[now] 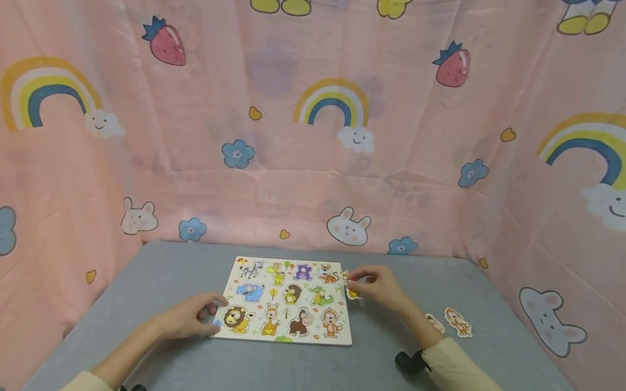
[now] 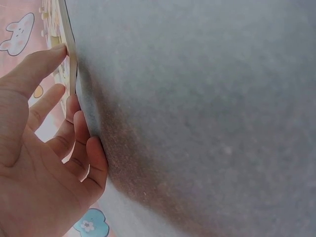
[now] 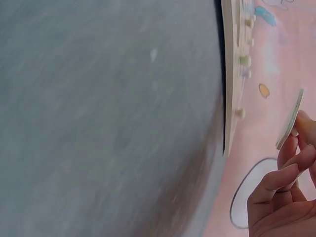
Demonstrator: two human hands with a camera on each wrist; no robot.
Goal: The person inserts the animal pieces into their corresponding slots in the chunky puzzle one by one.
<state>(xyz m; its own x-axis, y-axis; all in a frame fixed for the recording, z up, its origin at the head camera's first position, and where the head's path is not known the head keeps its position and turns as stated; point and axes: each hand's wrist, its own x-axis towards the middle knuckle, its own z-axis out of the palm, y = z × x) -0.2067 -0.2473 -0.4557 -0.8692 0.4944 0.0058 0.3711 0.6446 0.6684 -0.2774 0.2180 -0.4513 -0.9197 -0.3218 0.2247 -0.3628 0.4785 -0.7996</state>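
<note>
A white wooden peg puzzle board (image 1: 308,303) with colourful animals lies flat on the grey table. My left hand (image 1: 188,316) rests at its left edge, thumb and fingers spread and relaxed. In the left wrist view the thumb tip meets the rim of the board (image 2: 72,74). Just beyond the board's right edge, my right hand (image 1: 379,288) pinches a thin animal puzzle piece (image 1: 353,294) with some yellow on it. In the right wrist view this piece (image 3: 291,121) is seen edge-on, raised above the board, between the fingertips; its picture is mostly hidden.
Two loose animal pieces lie on the table to the right: an orange-and-white piece (image 1: 458,322) and another piece (image 1: 434,323) partly behind my right forearm. Small knobs (image 3: 245,60) stick up from the board. A pink patterned curtain (image 1: 274,206) surrounds the grey table (image 1: 161,271).
</note>
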